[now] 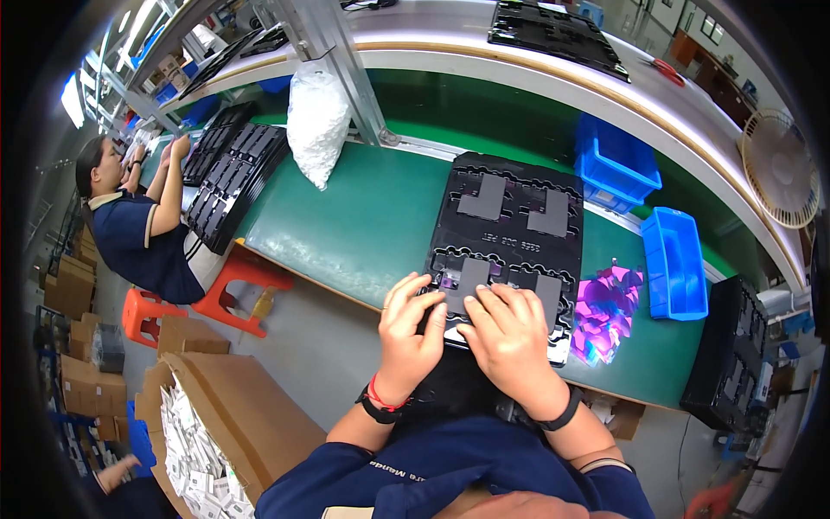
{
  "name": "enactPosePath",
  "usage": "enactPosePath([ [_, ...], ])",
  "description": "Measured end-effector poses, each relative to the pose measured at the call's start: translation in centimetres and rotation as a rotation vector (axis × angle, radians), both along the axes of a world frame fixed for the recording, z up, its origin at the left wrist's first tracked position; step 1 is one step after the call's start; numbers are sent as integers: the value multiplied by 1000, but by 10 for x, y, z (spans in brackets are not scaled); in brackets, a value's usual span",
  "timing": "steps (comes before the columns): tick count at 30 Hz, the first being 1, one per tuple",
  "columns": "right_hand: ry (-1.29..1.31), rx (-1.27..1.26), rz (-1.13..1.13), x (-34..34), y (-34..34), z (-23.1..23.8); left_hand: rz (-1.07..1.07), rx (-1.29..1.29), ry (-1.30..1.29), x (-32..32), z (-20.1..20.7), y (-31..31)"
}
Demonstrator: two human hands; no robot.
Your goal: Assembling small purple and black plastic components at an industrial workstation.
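Note:
A black moulded tray (510,251) lies on the green bench in front of me, with flat grey L-shaped pieces in its recesses. My right hand (512,337) rests with outstretched fingers on the lower-left grey piece (472,281). My left hand (408,329) is at the tray's near left edge, fingers apart and bent, its tips beside that same piece. No object shows in either hand. Right of the tray lies a pile of shiny purple-pink film pieces (609,311).
Blue bins (673,264) stand at the right and back. Stacked black trays (726,363) are at far right. A white bag (318,121) hangs from the post. On the left, a co-worker (143,225) sits by more trays; a carton (251,415) holds small white packets.

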State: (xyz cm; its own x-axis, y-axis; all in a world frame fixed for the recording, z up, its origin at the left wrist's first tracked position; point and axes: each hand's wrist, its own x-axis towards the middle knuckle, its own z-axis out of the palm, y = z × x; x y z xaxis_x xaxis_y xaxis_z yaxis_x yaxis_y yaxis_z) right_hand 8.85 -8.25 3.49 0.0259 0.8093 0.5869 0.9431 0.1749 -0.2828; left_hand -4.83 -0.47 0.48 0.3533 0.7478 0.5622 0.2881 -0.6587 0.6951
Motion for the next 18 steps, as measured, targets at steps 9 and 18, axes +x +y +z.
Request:
enactPosePath([
  [9,64,-6,-196,54,-34,8,54,68,46,14,3,3],
  [18,-118,-254,91,6,-21,6,13,255,233,23,12,18],
])
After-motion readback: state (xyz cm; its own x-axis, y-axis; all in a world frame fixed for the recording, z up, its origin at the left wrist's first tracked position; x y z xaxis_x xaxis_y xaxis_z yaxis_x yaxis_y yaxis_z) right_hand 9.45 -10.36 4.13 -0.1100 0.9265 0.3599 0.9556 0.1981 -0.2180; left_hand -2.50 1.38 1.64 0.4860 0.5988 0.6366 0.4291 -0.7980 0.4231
